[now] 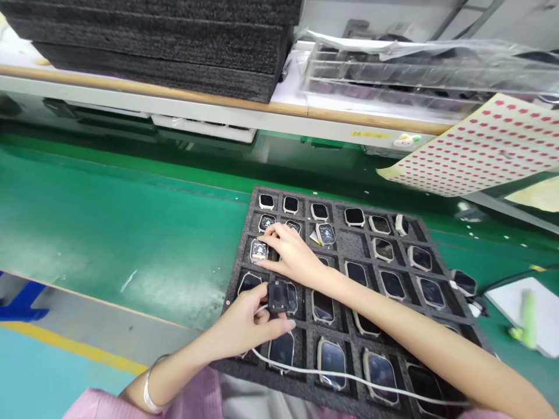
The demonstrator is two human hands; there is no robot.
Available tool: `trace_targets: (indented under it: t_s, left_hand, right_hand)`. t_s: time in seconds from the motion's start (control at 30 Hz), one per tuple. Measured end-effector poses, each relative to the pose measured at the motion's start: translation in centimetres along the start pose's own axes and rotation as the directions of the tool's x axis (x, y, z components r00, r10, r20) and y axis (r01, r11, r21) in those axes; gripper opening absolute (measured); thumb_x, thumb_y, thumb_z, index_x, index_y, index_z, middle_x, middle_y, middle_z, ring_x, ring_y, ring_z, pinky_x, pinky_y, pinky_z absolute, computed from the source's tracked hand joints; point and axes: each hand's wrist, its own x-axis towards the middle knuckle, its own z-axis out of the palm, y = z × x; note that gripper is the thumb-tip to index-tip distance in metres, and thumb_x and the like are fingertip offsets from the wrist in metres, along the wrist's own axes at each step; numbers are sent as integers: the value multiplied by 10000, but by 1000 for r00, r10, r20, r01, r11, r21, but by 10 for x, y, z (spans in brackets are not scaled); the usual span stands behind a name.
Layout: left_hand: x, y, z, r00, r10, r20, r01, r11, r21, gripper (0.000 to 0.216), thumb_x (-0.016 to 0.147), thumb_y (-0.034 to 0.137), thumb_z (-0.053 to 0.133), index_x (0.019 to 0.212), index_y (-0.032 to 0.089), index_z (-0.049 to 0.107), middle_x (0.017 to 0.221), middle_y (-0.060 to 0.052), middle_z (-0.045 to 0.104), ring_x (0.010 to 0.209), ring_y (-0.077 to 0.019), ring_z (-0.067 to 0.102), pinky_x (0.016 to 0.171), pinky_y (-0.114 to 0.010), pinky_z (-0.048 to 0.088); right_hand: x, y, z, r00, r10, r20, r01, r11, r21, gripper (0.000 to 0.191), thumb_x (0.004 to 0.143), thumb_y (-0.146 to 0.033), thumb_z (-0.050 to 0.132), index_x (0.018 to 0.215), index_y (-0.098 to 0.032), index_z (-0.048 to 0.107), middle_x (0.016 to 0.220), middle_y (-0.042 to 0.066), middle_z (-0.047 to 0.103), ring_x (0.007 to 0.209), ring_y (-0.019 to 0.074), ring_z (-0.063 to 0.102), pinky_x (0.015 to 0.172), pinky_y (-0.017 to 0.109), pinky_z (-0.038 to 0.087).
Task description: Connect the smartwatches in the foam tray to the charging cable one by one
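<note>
Black block [277,295], left hand [244,327] gripping, right hand [293,251] perhaps pinching watch [259,249]

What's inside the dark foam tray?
The foam tray holds watches in compartments, a few with lit screens. The right hand and forearm, and the left hand with its black device, cover parts of several compartments; what lies beneath them cannot be seen.

Black module [278,297], red-spotted cream sheet [480,151]
</note>
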Motion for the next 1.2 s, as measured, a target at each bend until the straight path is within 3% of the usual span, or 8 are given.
trace_targets:
  t_s: [0.1,0.2,0.33,0.57,0.7,0.8,1.03,1.2]
  left_hand:
    - [-1,-2,0,1000,-3,0,3,1000,-12,265,807,280,647,998,136,534,807,3,558,500,-50,300,463,-207,225]
    - [0,-2,0,1000,-10,15,10,1000,-25,294,803,284,654,1032,138,540,810,2,555,508,-54,298,470,-213,222]
    - [3,-2,-1,1000,-3,30,4,998,-60,294,807,280,653,1041,139,543,863,-16,577,525,-53,320,486,-207,246]
    - [5,-7,-2,999,-37,-22,35,995,-97,369,790,329,677,1085,173,520,1001,-52,593,468,-20,352,396,-151,273]
    - [6,-5,-3,998,-45,-33,41,992,-119,370,778,304,686,1072,160,512,1025,-66,587,434,-3,373,350,-128,271]
    - [6,-1,-3,999,-33,-22,30,993,-113,396,768,265,698,1098,151,512,943,-41,587,433,2,372,358,-119,275]
    - [6,0,-1,999,-21,-44,18,997,-76,413,799,383,675,1091,137,517,794,-3,555,379,-10,368,326,-148,242]
    - [6,3,0,995,-27,-97,16,994,-111,400,788,469,670,928,119,536,526,80,415,324,-30,294,317,-172,172]
  right_hand:
    - [-6,-7,-7,997,-27,74,42,977,-208,403,800,-278,754,1131,-112,595,1049,127,543,953,288,527,803,434,459]
    - [-19,-9,-26,990,23,142,27,940,-341,251,788,-271,758,942,-105,650,953,124,565,892,298,546,761,432,462]
    - [-34,-5,-37,972,93,216,10,902,-432,246,779,-277,763,886,-86,650,909,131,567,842,300,564,733,438,477]
    - [-39,6,-31,980,127,155,-78,954,-289,309,739,-284,796,935,-104,638,989,124,546,836,283,591,749,458,515]
    - [-45,1,-41,992,108,-64,-105,993,53,283,773,-251,745,992,-140,604,1098,118,546,964,268,587,859,425,502]
    - [-52,-13,-42,999,21,-45,-10,972,233,279,799,-248,711,1038,-172,589,1116,91,562,1031,246,565,903,388,476]
    - [-58,-28,-27,985,-119,124,93,977,194,402,841,-228,697,1205,-188,533,1149,89,598,1059,246,549,909,410,454]
    - [-58,-27,-18,986,-156,61,143,974,178,377,883,-272,653,1215,-148,522,1130,122,601,1024,269,560,885,427,464]
